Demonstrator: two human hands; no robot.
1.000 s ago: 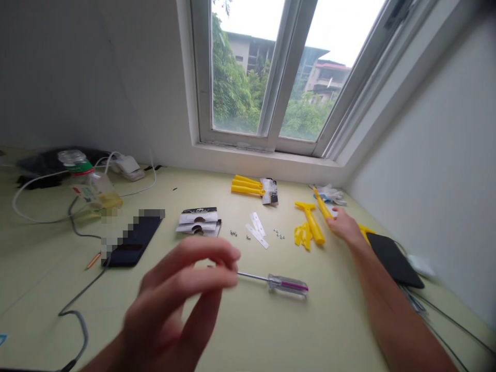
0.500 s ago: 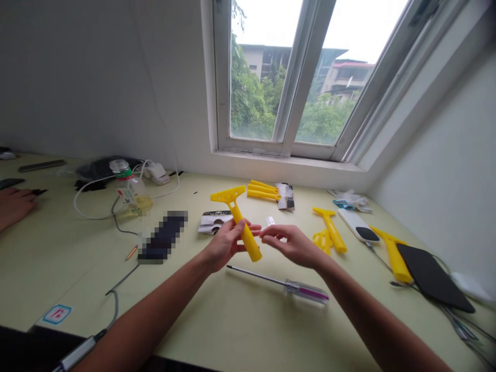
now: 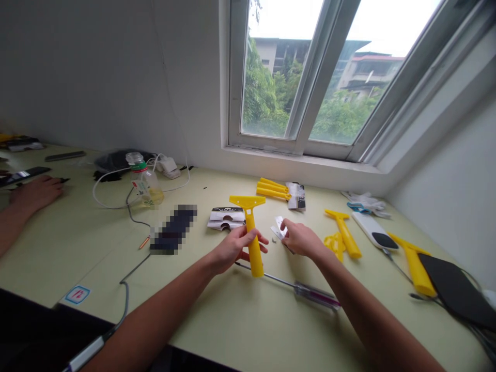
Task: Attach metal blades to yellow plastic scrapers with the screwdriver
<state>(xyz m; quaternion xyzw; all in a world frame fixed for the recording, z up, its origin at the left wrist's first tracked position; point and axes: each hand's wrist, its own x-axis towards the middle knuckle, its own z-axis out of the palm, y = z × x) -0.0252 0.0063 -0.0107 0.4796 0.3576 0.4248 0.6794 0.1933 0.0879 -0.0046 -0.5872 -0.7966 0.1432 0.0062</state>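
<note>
My left hand (image 3: 232,248) is wrapped round the grip of a yellow plastic scraper (image 3: 254,253), its wide T-shaped head pointing up and away. My right hand (image 3: 300,237) reaches down to the table with bent fingers pinched at a thin silvery metal plate (image 3: 279,225). The fingers partly cover this plate and what lies beneath. Small metal screws (image 3: 274,239) lie just left of the right fingertips. Below both hands a screwdriver (image 3: 315,295) with a clear and purple handle lies across the table, its shaft passing behind the scraper grip.
Other yellow scrapers (image 3: 349,237) and yellow pieces (image 3: 332,242) lie at right, near a white power bank (image 3: 374,230) and black tablet-like slab (image 3: 453,289). Yellow handles (image 3: 273,189) lie towards the window. At left are a bottle (image 3: 145,181), cables and another person's hand (image 3: 41,191).
My right hand has moved from beside the scraper grip down to the metal plate on the table. The scraper in my left hand has turned more upright. The view has shifted left.
</note>
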